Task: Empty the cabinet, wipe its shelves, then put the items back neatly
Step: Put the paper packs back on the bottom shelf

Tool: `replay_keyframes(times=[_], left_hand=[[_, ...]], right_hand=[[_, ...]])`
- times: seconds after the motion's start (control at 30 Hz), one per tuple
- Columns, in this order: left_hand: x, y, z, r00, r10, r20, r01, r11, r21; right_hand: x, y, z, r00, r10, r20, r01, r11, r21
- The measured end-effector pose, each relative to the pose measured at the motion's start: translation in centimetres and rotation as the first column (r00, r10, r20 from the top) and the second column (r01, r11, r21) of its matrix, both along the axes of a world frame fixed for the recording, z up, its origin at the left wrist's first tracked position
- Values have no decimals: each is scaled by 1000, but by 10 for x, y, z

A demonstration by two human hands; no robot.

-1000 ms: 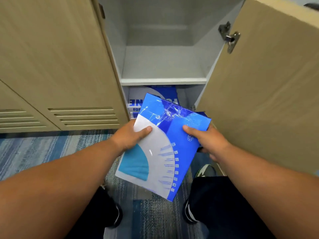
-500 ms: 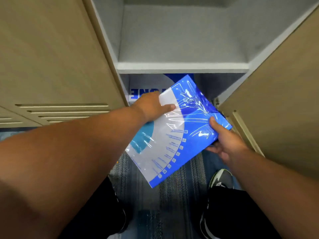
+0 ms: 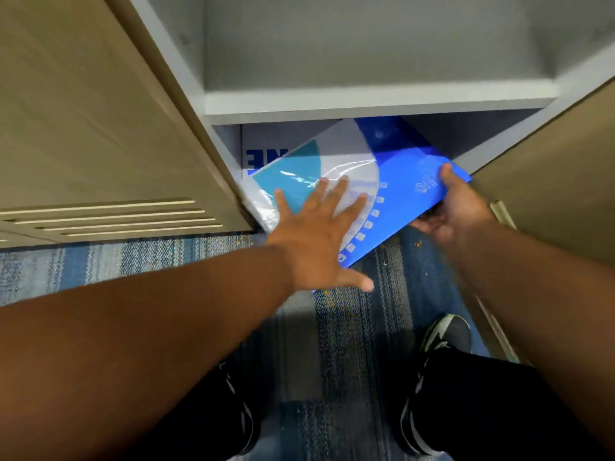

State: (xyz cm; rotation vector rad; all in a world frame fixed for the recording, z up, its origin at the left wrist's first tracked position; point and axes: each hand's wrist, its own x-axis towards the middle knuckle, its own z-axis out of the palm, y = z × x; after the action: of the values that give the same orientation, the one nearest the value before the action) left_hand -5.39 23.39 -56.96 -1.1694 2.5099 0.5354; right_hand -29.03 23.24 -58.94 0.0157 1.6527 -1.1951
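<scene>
Items are going back in. The blue-and-white wrapped packet [image 3: 399,181] lies tilted, half inside the cabinet [image 3: 186,71], under the shelf [image 3: 366,101] and over a lettered white box [image 3: 263,141]. The left hand [image 3: 316,234] presses flat on it, fingers spread. The right hand [image 3: 456,211] grips its right edge. The next move is likely a push inward that squares it.

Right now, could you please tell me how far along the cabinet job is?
Looks done: the upper shelf is bare, and a white box already sits in the lower compartment. In hand: the left hand presses flat on the blue-and-white pack while the right hand grips its right edge, the pack partly inside. Left: seating it fully and shutting the door; I see no other items.
</scene>
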Motion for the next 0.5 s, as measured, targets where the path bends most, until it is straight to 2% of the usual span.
replay_keyframes(times=[0.07,0.13,0.2,0.3,0.37,0.43,0.5], left_hand=[[-9,10,-3,998,-52,44,54,998,-42],[-3,2,-11,1000,0,8,1,994,-110],[13,-19,-14,997,70,-43,-76,987,-141],[34,-51,-13,996,61,65,-42,966,-253],[37,-63,-7,986,82,144,-34,951,-308],[33,-70,-2,967,111,228,-22,934,-358],[31,-77,4,951,149,273,-33,922,-386]], right_hand=[[-6,-4,1,998,-56,-14,56,998,10],[-12,-8,0,997,-74,-11,74,996,42],[-13,-14,5,1000,-15,-8,15,997,79],[3,-26,18,967,256,11,-254,955,155],[19,-31,22,857,514,-24,-495,835,240],[23,-39,16,766,602,-225,-508,781,362],[17,-43,9,665,575,-477,-369,808,459]])
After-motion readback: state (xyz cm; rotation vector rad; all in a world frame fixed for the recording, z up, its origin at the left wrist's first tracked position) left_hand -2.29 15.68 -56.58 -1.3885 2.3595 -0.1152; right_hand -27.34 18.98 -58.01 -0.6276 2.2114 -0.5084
